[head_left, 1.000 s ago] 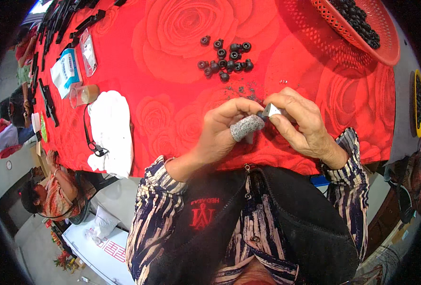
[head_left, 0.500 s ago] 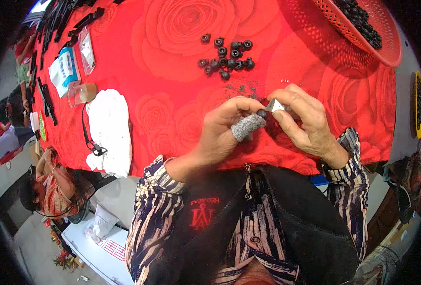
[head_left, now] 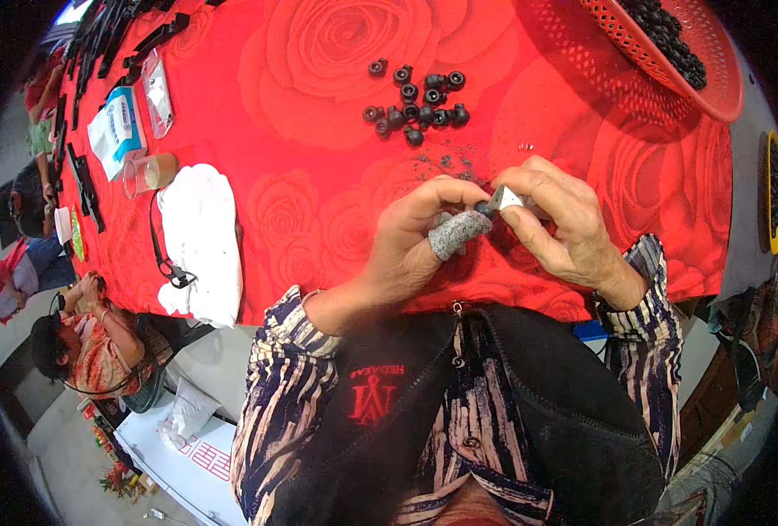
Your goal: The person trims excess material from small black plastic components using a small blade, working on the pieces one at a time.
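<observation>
My left hand (head_left: 411, 232) is closed around a small black rounded part (head_left: 485, 209), and a grey knitted cover wraps its thumb. My fingers hide most of that part. Pinched between thumb and index finger of my right hand (head_left: 564, 228) is a small flat white-and-silver blade-like piece (head_left: 509, 200), its edge against the black part. Just beyond my hands, dark crumbs (head_left: 446, 163) lie scattered on the red rose-patterned cloth (head_left: 319, 167). Farther off sits a loose group of several black knob-shaped parts with holes (head_left: 426, 114).
A red perforated basket (head_left: 727, 96) heaped with black pieces stands at the far right. At left are a white cloth (head_left: 200, 245), a clear cup (head_left: 148, 175), a blue-and-white packet (head_left: 119, 131) and long black parts (head_left: 82, 188). Another person (head_left: 99, 342) sits at the left.
The blade-like piece has tilted and shifted slightly left over the black part, covering more of it. Both hands stay nearly in place.
</observation>
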A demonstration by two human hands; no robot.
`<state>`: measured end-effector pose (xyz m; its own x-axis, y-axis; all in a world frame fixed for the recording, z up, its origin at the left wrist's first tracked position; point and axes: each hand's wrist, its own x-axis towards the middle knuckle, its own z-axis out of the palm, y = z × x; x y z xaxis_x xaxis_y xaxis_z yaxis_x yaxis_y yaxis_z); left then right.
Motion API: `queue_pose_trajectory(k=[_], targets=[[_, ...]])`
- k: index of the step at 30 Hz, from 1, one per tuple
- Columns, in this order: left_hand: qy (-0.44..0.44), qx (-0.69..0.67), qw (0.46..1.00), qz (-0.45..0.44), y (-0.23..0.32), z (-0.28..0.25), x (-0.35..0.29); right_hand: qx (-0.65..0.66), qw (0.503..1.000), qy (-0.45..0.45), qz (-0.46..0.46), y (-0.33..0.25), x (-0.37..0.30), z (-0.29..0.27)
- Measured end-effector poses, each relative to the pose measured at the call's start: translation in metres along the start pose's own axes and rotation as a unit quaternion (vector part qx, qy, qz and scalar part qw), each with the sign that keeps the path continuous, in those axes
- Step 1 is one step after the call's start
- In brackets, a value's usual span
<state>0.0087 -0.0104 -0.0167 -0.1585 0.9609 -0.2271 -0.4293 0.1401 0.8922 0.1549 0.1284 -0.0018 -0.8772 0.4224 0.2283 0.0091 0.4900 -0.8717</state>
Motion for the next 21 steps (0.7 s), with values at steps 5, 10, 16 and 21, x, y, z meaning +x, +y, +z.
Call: queue_pose_trajectory(k=[5, 10, 16, 21], targets=[[-0.002, 0.021, 1.0, 0.021, 0.0029, 0.0013, 0.0006, -0.009, 1.0, -0.009, -0.008, 0.0004, 0.0007, -0.0014], [-0.005, -0.005, 1.0, 0.014, 0.0012, 0.0003, 0.0012, -0.002, 0.999, -0.003, -0.042, 0.0053, -0.0004, 0.0018], [-0.005, 0.006, 1.0, 0.014, 0.0011, -0.0008, 0.0009, -0.009, 1.0, 0.0, -0.013, 0.0018, 0.0007, -0.0023], [-0.013, 0.01, 1.0, 0.019, 0.0018, -0.0001, 0.0021, -0.022, 0.999, 0.006, -0.026, 0.0029, 0.0007, 0.0002]])
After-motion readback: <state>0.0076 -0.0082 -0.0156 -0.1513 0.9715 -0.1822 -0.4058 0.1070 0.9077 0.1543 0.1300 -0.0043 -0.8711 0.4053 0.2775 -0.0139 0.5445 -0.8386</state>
